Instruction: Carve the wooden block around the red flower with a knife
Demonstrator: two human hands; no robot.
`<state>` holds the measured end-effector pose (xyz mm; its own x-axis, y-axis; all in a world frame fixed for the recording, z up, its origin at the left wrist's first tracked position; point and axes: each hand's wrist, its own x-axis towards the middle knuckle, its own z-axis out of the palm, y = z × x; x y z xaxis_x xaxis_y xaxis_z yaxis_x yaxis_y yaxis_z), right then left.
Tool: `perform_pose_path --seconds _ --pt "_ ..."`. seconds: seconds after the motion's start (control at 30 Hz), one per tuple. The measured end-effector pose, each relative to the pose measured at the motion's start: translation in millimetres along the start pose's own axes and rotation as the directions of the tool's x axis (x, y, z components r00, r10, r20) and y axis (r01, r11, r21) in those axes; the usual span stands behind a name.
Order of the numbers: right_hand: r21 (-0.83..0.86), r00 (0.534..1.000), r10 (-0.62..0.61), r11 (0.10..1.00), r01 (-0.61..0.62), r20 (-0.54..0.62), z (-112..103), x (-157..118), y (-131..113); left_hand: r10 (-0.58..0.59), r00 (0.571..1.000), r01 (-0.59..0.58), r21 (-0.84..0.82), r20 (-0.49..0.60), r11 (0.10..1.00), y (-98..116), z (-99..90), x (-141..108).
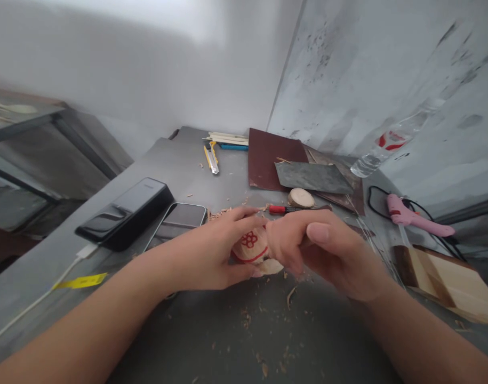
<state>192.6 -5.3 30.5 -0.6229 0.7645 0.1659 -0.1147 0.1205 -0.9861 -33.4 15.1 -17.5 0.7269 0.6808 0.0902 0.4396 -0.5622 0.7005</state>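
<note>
A pale wooden piece [249, 246] bearing a red flower and a red curved line lies low over the table, in front of me. My left hand [217, 248] grips it from the left, with the thumb at its near edge and the fingers over its far side. Curled at its right edge is my right hand [319, 242], the fingers bent in and slightly blurred; whatever they hold, if anything, is hidden. A pale wooden edge [271, 266] sticks out below the drawing. Just beyond the hands are a red-capped marker [278, 209] and a round wood slice [301, 198].
Sandpaper sheets [273, 160] and a yellow utility knife [212, 157] lie at the back. Left are a black power bank [127, 213] and a phone [183, 214]. Right are a bottle [396, 141], a pink glue gun [417, 217] and a wooden block [455, 285]. Shavings [263, 368] litter the table.
</note>
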Motion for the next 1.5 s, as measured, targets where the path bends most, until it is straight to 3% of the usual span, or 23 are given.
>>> perform_pose_path --seconds 0.2,0.37,0.57,0.8,0.87,1.03,1.17,1.3,1.4,1.5 --pt "0.049 0.998 -0.07 0.996 0.069 0.007 5 2 6 0.024 1.0 -0.024 0.014 -0.02 1.0 -5 4.1 -1" --pt "0.098 0.976 -0.216 0.971 0.218 -0.034 19 3 23 0.049 0.999 -0.049 0.007 -0.01 0.999 -4 4.2 -1" --pt "0.04 0.911 -0.301 0.945 0.325 -0.283 36 7 30 0.072 0.997 -0.072 -0.02 -0.025 0.997 -3 4.5 0" --pt "0.123 0.845 -0.216 0.942 0.312 -0.489 38 9 31 0.048 0.998 -0.048 -0.006 -0.035 0.999 -3 5.5 1" --pt "0.165 0.862 -0.2 0.938 0.306 -0.466 33 10 32 0.061 0.997 -0.061 -0.008 -0.042 0.998 -4 5.9 1" --pt "0.255 0.959 -0.194 0.935 0.245 -0.207 18 16 31 0.078 0.996 -0.079 -0.01 -0.041 0.997 -4 5.6 2" --pt "0.131 0.968 -0.187 0.969 0.21 -0.168 24 18 26 0.078 0.996 -0.08 -0.038 -0.039 0.996 -2 4.6 2" --pt "0.037 0.909 -0.203 0.972 0.232 -0.365 41 16 27 0.079 0.996 -0.08 -0.052 -0.033 0.995 0 4.0 2" --pt "-0.019 0.796 -0.231 0.964 0.266 -0.56 54 14 33 0.071 0.997 -0.073 -0.042 -0.038 0.996 0 4.2 1" --pt "-0.071 0.718 -0.268 0.954 0.292 -0.643 61 13 40 0.075 0.996 -0.077 -0.045 -0.047 0.996 0 4.8 2"
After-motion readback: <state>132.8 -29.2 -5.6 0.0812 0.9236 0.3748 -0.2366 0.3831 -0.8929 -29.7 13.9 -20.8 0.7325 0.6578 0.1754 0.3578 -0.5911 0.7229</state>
